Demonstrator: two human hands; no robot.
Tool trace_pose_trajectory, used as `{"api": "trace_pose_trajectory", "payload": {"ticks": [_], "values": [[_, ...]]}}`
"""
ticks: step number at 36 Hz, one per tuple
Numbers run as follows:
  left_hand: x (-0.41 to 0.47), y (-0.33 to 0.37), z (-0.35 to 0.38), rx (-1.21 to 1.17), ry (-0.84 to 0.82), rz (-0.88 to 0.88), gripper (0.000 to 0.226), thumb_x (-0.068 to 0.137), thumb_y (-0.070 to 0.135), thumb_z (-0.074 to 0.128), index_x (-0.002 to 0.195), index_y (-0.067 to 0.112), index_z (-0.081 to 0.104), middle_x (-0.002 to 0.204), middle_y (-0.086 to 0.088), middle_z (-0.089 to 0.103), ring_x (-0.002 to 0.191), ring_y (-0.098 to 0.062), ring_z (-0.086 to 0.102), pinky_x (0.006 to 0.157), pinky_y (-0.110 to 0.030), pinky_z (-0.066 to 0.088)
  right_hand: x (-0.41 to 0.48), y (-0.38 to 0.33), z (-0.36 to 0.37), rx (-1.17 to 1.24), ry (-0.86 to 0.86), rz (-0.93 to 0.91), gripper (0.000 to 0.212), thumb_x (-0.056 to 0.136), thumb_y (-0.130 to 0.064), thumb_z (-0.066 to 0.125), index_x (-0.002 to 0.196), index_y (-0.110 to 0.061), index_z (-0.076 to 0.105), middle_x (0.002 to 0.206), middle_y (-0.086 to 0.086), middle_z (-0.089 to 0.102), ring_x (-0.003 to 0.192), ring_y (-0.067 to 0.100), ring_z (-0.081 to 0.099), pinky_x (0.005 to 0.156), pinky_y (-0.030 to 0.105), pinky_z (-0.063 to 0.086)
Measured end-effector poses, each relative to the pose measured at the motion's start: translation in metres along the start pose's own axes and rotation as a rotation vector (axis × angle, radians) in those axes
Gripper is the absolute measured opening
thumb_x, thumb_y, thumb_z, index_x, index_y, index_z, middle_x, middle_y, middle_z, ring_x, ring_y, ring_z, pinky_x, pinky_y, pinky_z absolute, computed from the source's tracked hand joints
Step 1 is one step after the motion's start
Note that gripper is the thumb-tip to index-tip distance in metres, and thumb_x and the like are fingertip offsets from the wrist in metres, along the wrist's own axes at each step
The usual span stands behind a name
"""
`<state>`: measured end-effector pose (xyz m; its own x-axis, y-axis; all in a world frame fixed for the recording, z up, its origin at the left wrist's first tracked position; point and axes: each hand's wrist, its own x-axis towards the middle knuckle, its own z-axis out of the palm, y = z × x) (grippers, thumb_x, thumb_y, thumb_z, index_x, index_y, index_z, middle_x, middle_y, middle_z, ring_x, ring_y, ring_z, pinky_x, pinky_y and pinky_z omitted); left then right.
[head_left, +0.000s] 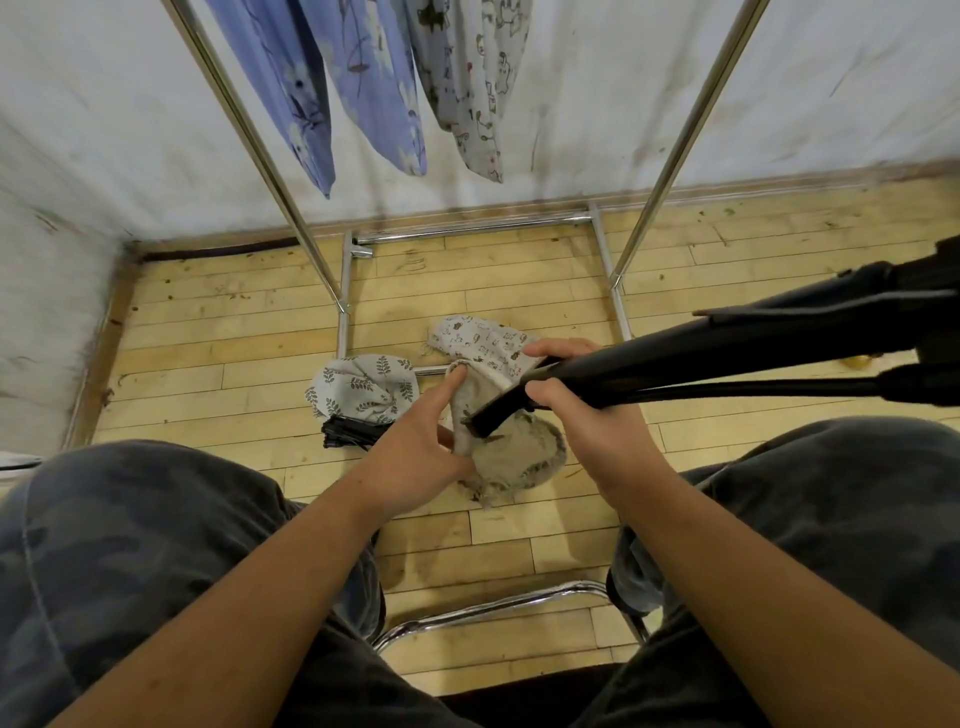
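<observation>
My right hand (576, 400) grips the end of a black tripod leg (675, 364) that slants in from the right. My left hand (415, 447) holds a white cloth (488, 348) printed with small animals, its forefinger stretched up onto the fabric. The cloth wraps round the leg's tip, and its frayed beige underside (514, 457) hangs below. On the floor to the left lies a second cloth with a leaf print (363, 387), partly over a folded black object (345, 434).
A chrome clothes rack (291, 208) stands ahead on the wooden floor, with blue flowered cloths (332, 78) and a grey patterned cloth (472, 78) hanging from it. A white wall is behind and to the left. My knees and a chrome chair frame (493, 608) fill the foreground.
</observation>
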<state>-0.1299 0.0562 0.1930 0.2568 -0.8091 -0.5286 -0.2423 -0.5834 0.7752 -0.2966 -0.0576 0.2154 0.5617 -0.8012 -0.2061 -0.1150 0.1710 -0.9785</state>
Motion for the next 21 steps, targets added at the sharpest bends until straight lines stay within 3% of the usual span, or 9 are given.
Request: {"api": "trace_pose_trajectory", "payload": {"ticks": [3,5,9,12,14,15,18,19,21], "values": [[0.0,-0.001,-0.002,-0.062,-0.014,-0.006,0.1,0.09,0.012,0.071,0.16,0.052,0.012,0.099,-0.003,0.078,0.087,-0.011,0.074,0.082,-0.03,0.058,0.002,-0.002,-0.001,0.044,0.018,0.092,0.027,0.095,-0.008,0.068,0.114,-0.027,0.073,0.102,0.004,0.067,0.094,0.01,0.063,0.09,0.025,0.055],[0.0,-0.001,-0.003,-0.084,-0.01,-0.02,0.09,0.093,0.018,0.069,0.158,0.053,0.018,0.093,-0.001,0.077,0.078,-0.017,0.069,0.074,-0.027,0.052,0.002,-0.002,-0.002,0.053,-0.005,0.148,0.029,0.095,-0.01,0.068,0.112,-0.032,0.075,0.112,0.0,0.069,0.107,0.016,0.066,0.102,0.032,0.054],[0.0,0.001,-0.002,-0.116,0.044,-0.037,0.068,0.097,0.02,0.06,0.147,0.058,0.036,0.092,0.024,0.067,0.06,-0.005,0.055,0.055,-0.015,0.045,0.003,-0.003,-0.005,0.071,-0.048,0.173,0.031,0.089,-0.009,0.069,0.108,-0.033,0.076,0.123,0.0,0.068,0.122,0.019,0.063,0.108,0.04,0.051],[0.003,-0.001,-0.001,-0.189,0.093,-0.079,0.059,0.097,0.015,0.048,0.14,0.054,0.053,0.075,0.008,0.067,0.057,-0.022,0.039,0.054,-0.03,0.038,0.003,-0.006,-0.01,0.027,-0.058,0.15,0.024,0.089,-0.002,0.067,0.103,-0.021,0.072,0.118,0.0,0.069,0.116,0.02,0.064,0.101,0.036,0.052],[0.003,0.0,-0.002,-0.215,0.135,-0.075,0.052,0.098,0.017,0.047,0.135,0.051,0.06,0.084,0.001,0.067,0.064,-0.022,0.046,0.063,-0.035,0.041,0.002,-0.007,-0.012,0.013,-0.081,0.14,0.023,0.087,0.0,0.067,0.101,-0.017,0.07,0.119,0.002,0.069,0.116,0.021,0.064,0.101,0.036,0.052],[0.003,0.0,-0.002,-0.194,0.166,-0.051,0.045,0.101,0.021,0.049,0.134,0.049,0.063,0.089,0.008,0.069,0.065,-0.013,0.054,0.068,-0.031,0.045,0.002,-0.007,-0.012,0.018,-0.099,0.139,0.023,0.087,0.002,0.067,0.101,-0.017,0.069,0.12,0.002,0.069,0.115,0.021,0.064,0.099,0.033,0.053],[0.0,0.003,-0.004,-0.069,0.275,0.054,0.027,0.101,0.034,0.061,0.125,0.042,0.069,0.111,0.03,0.065,0.083,0.018,0.061,0.071,-0.005,0.045,-0.002,-0.007,-0.01,0.03,-0.154,0.125,0.023,0.087,0.008,0.065,0.101,-0.011,0.068,0.124,0.003,0.069,0.12,0.014,0.064,0.091,0.023,0.053],[-0.001,0.003,-0.004,-0.049,0.304,0.071,0.024,0.099,0.033,0.065,0.121,0.041,0.07,0.113,0.031,0.065,0.087,0.02,0.061,0.069,-0.002,0.045,-0.003,-0.007,-0.009,0.026,-0.172,0.122,0.023,0.087,0.008,0.065,0.101,-0.009,0.068,0.126,0.003,0.069,0.122,0.013,0.063,0.09,0.021,0.054],[-0.001,0.001,-0.005,-0.032,0.34,0.077,0.021,0.097,0.025,0.068,0.112,0.038,0.072,0.113,0.027,0.067,0.075,0.005,0.066,0.061,-0.006,0.048,-0.005,-0.009,-0.009,0.029,-0.208,0.125,0.023,0.087,0.01,0.064,0.1,-0.008,0.068,0.127,0.002,0.07,0.121,0.01,0.064,0.09,0.017,0.054]]}}
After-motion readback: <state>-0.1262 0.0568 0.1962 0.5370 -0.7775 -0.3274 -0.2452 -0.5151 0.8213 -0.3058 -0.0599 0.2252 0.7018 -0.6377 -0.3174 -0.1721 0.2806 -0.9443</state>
